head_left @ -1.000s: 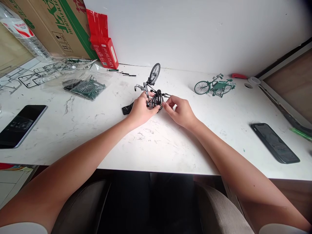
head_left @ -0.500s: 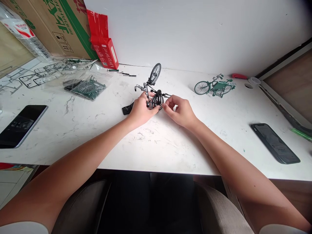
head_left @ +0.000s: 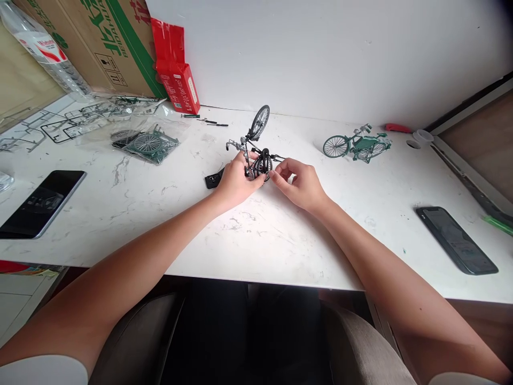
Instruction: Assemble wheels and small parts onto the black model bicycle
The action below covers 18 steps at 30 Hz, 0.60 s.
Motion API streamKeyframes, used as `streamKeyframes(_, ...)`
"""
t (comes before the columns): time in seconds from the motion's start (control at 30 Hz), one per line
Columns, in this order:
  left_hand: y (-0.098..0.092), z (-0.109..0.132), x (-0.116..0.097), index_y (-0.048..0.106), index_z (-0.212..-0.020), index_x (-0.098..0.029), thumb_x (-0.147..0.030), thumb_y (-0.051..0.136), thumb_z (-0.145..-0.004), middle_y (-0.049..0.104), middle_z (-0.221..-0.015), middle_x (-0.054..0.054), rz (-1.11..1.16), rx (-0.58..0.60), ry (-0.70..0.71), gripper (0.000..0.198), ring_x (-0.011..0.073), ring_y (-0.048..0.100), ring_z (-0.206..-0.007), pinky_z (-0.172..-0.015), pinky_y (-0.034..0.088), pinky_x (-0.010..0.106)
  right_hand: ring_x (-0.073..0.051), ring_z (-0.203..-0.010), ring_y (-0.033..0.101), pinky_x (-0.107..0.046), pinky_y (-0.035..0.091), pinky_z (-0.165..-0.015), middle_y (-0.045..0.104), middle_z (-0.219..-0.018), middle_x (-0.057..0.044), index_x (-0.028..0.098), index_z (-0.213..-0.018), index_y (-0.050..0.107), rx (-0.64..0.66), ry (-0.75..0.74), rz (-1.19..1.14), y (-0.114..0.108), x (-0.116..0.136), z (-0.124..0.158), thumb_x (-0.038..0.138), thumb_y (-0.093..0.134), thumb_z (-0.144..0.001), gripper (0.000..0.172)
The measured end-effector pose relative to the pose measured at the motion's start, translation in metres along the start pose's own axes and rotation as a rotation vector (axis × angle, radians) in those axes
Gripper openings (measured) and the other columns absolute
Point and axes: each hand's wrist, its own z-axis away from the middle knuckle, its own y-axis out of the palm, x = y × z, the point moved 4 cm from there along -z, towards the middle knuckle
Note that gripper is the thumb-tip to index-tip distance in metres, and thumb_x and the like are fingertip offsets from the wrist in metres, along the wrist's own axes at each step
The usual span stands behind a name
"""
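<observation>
A small black model bicycle (head_left: 259, 124) is tilted over the white table, one wheel raised toward the wall. My left hand (head_left: 236, 179) is closed around its frame near the lower wheel, below the silver handlebar. Against the right side of that lower wheel is my right hand (head_left: 298, 182), thumb and forefinger pinched together; whatever they hold is too small to make out. A flat black part (head_left: 213, 179) lies just left of my left hand. To the right stands a green model bicycle (head_left: 358, 143).
Bagged green parts (head_left: 148, 144) and loose part frames (head_left: 72, 124) lie at the left, before a carton (head_left: 116, 48), a bottle (head_left: 48, 53) and a red packet (head_left: 176, 80). One phone (head_left: 42, 203) lies left, another phone (head_left: 457, 239) right. A red object (head_left: 398, 128) is at the back right.
The whole view has shifted slightly, moving the table's contents a little to the right. Both hands keep nearly the same pose at the black bicycle.
</observation>
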Motion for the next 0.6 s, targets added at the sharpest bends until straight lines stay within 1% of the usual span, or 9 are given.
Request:
streamKeyframes(0.07,-0.0008,0.0005,-0.0014,0.061,-0.122,-0.021,-0.016,0.086,-0.082,0.08,-0.1,0.005,0.011,-0.003,0.0,0.047,0.0197,0.078,-0.088,-0.086,0.065,0.038,-0.014,-0.064,0.056,-0.032,0.044,-0.066,0.07,-0.076,-0.002,0.021,-0.088,0.066,0.004,-0.016,-0.012,0.0,0.0003,0.0,0.047,0.071,-0.101,0.029)
streamKeyframes(0.13,-0.0007,0.0009,-0.0022,0.061,-0.121,-0.021,-0.015,0.085,-0.082,0.08,-0.1,0.005,0.028,0.006,0.01,0.047,0.0195,0.078,-0.089,-0.086,0.065,0.037,-0.013,-0.061,0.053,-0.032,0.044,-0.065,0.07,-0.074,-0.001,0.021,-0.085,0.064,0.002,-0.009,0.001,0.0,-0.0009,-0.0002,0.045,0.07,-0.1,0.029)
streamKeyframes(0.2,0.0,0.0013,-0.0024,0.061,-0.121,-0.021,-0.016,0.085,-0.082,0.081,-0.102,0.006,0.033,0.022,0.022,0.046,0.0197,0.079,-0.09,-0.087,0.065,0.037,-0.012,-0.059,0.05,-0.032,0.041,-0.063,0.068,-0.07,-0.001,0.021,-0.079,0.062,-0.004,0.007,0.033,-0.0001,-0.0025,-0.0006,0.048,0.068,-0.102,0.036)
streamKeyframes(0.3,0.0006,0.0017,-0.0024,0.062,-0.123,-0.021,-0.019,0.085,-0.083,0.082,-0.103,0.006,0.027,0.029,0.042,0.046,0.0195,0.079,-0.09,-0.087,0.064,0.036,-0.012,-0.054,0.046,-0.033,0.038,-0.061,0.063,-0.06,-0.001,0.021,-0.071,0.063,0.037,0.05,0.059,0.0015,-0.0047,-0.0008,0.061,0.055,-0.109,0.056)
streamKeyframes(0.37,0.0006,0.0015,-0.0024,0.062,-0.123,-0.021,-0.019,0.085,-0.083,0.082,-0.102,0.007,0.018,0.029,0.047,0.046,0.0197,0.079,-0.089,-0.087,0.064,0.037,-0.013,-0.053,0.046,-0.033,0.038,-0.061,0.061,-0.057,-0.001,0.02,-0.07,0.067,0.062,0.077,0.05,0.0024,-0.0051,-0.0005,0.068,0.047,-0.11,0.066)
streamKeyframes(0.4,0.0005,0.0014,-0.0023,0.062,-0.123,-0.02,-0.019,0.084,-0.084,0.082,-0.101,0.007,0.011,0.028,0.047,0.045,0.02,0.078,-0.088,-0.088,0.064,0.038,-0.013,-0.054,0.047,-0.033,0.038,-0.061,0.062,-0.058,-0.002,0.02,-0.072,0.069,0.061,0.081,0.044,0.0022,-0.0048,-0.0005,0.07,0.046,-0.11,0.067)
streamKeyframes(0.47,0.0001,0.0011,-0.0021,0.061,-0.124,-0.02,-0.019,0.083,-0.085,0.082,-0.102,0.008,0.003,0.027,0.045,0.045,0.0206,0.078,-0.088,-0.09,0.064,0.04,-0.013,-0.057,0.049,-0.033,0.04,-0.062,0.066,-0.065,-0.002,0.02,-0.079,0.069,0.036,0.065,0.029,0.0008,-0.0037,-0.0006,0.068,0.055,-0.107,0.057)
streamKeyframes(0.53,-0.0006,0.0009,-0.0022,0.061,-0.124,-0.019,-0.019,0.082,-0.085,0.082,-0.104,0.009,-0.002,0.022,0.05,0.045,0.0214,0.079,-0.091,-0.092,0.064,0.041,-0.013,-0.06,0.051,-0.032,0.041,-0.063,0.069,-0.072,-0.002,0.02,-0.083,0.066,0.025,0.041,0.013,0.0003,-0.0032,-0.001,0.058,0.066,-0.103,0.042)
streamKeyframes(0.6,-0.0011,0.0009,-0.0025,0.061,-0.125,-0.019,-0.019,0.083,-0.085,0.082,-0.105,0.009,-0.015,0.017,0.055,0.045,0.0223,0.08,-0.096,-0.094,0.064,0.041,-0.013,-0.061,0.051,-0.031,0.042,-0.063,0.07,-0.075,-0.002,0.021,-0.083,0.063,0.03,0.031,0.007,0.0007,-0.0039,-0.0014,0.049,0.07,-0.1,0.033)
